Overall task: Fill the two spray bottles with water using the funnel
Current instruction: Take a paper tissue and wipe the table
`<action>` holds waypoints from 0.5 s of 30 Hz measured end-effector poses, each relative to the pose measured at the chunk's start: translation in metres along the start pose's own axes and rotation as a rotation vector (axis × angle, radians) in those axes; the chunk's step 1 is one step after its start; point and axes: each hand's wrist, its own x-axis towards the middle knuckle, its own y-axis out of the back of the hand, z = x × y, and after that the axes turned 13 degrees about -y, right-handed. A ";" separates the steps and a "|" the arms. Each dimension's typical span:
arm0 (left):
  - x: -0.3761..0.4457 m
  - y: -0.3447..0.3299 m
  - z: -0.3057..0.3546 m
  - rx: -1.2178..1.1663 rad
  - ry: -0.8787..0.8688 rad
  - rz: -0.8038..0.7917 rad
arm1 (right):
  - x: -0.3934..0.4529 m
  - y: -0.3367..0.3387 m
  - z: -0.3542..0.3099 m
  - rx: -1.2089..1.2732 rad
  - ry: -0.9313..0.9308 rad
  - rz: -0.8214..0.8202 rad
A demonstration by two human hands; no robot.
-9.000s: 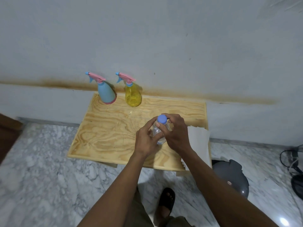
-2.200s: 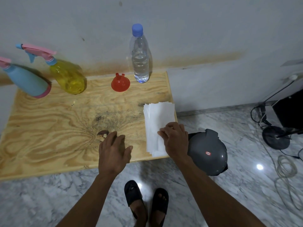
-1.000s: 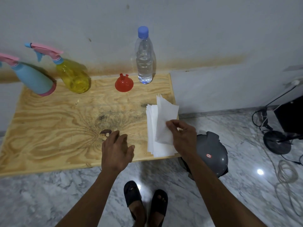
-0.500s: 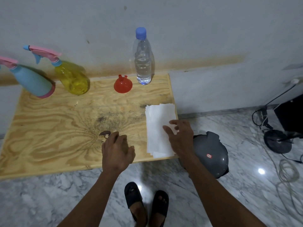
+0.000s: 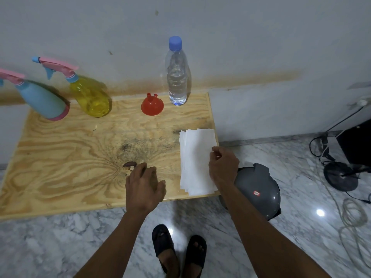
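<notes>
A blue spray bottle (image 5: 43,101) and a yellow spray bottle (image 5: 90,95), both with pink trigger heads, stand at the back left of the wooden board (image 5: 70,157). A red funnel (image 5: 152,105) rests mouth down beside a capped clear water bottle (image 5: 177,77), which is partly full. My left hand (image 5: 143,185) hovers over the board's front edge, fingers loosely apart, holding nothing. My right hand (image 5: 222,167) pinches the right edge of a stack of white paper sheets (image 5: 194,157).
A grey domed bin lid (image 5: 259,189) sits on the marble floor right of the board. Cables (image 5: 353,213) and a black stand base (image 5: 340,175) lie at far right. My sandalled feet (image 5: 178,251) stand below the board. The wall is right behind the bottles.
One second ago my right hand lifted a sheet off the stack; the sheet then went flat, and now the fingers pinch the stack's right edge. My left hand has barely moved.
</notes>
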 end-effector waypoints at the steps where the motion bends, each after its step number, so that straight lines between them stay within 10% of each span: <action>1: 0.000 0.000 0.000 -0.001 0.002 0.003 | -0.002 0.000 0.000 0.007 0.040 0.008; 15: -0.002 0.001 -0.002 0.007 -0.038 -0.015 | -0.059 0.027 -0.047 0.484 -0.038 -0.250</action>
